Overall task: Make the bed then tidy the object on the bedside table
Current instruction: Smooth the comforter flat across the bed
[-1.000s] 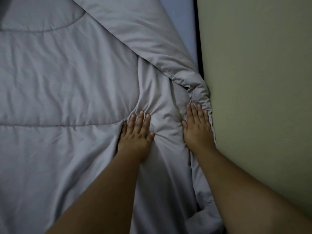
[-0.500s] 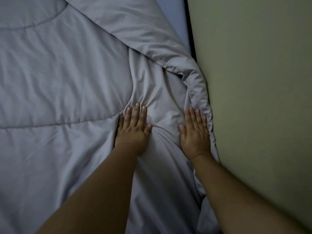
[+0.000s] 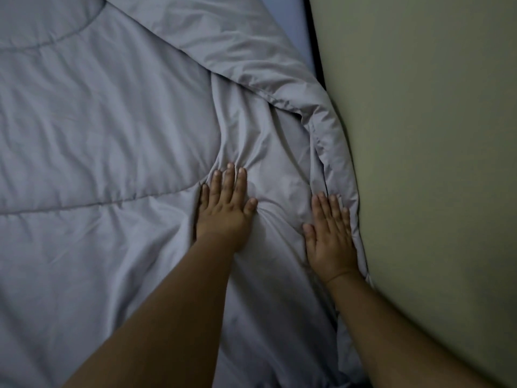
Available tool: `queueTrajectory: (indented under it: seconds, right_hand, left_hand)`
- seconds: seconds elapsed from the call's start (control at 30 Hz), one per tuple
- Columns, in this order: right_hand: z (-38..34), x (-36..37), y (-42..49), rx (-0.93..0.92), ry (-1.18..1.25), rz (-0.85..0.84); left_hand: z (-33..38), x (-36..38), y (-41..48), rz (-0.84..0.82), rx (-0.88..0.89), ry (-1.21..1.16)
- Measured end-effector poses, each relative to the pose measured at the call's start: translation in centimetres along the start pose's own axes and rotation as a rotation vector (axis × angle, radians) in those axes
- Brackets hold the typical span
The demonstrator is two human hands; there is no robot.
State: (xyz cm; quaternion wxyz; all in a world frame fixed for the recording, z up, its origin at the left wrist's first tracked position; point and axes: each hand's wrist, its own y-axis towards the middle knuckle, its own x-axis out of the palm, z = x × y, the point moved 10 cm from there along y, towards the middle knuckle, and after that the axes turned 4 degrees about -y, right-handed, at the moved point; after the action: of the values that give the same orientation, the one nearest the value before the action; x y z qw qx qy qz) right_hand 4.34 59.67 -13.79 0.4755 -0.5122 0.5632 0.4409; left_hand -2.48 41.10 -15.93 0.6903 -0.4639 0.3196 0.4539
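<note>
A grey quilted comforter (image 3: 98, 130) covers the bed and fills most of the view. Its edge is folded and bunched along the wall. My left hand (image 3: 223, 214) lies flat on the comforter, palm down, fingers slightly apart, with creases gathered around its fingertips. My right hand (image 3: 330, 236) also presses flat on the comforter, close to the bunched edge beside the wall. Neither hand grips the fabric. The bedside table and its object are out of view.
A pale greenish wall (image 3: 433, 163) runs down the right side, tight against the bed. A strip of light blue sheet (image 3: 293, 23) shows at the top beside a dark gap along the wall.
Both hands have slid back toward me across the comforter, the right one farther, while staying flat. The creases between them have spread.
</note>
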Motion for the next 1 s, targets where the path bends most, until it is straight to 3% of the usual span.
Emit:
queueTrajectory:
  seconds: [0.1, 0.27, 0.4, 0.53, 0.77, 1.0]
  right_hand:
    - [-0.3, -1.1, -1.7, 0.014, 0.024, 0.041]
    - [0.7, 1.3, -2.6, -0.021, -0.018, -0.055]
    - [0.4, 2.1, -2.2, 0.010, -0.041, -0.141]
    - [-0.6, -0.2, -1.2, 0.041, -0.066, -0.201]
    - [-9.3, -8.2, 4.1, -0.010, -0.008, -0.107]
    - [-19.1, -18.4, 6.7, -0.091, 0.033, 0.036]
  left_hand:
    - [1.1, -0.3, -1.8, 0.081, 0.033, -0.039]
    - [-0.3, 0.9, -3.5, 0.127, 0.061, 0.004]
    - [-0.3, 1.2, -3.1, 0.087, 0.059, 0.029]
    - [0.4, 0.2, -3.0, -0.082, 0.025, 0.015]
    - [1.6, -9.0, -3.8, -0.146, 0.008, 0.019]
    - [-2.1, -22.4, -6.7, -0.028, 0.013, 0.110]
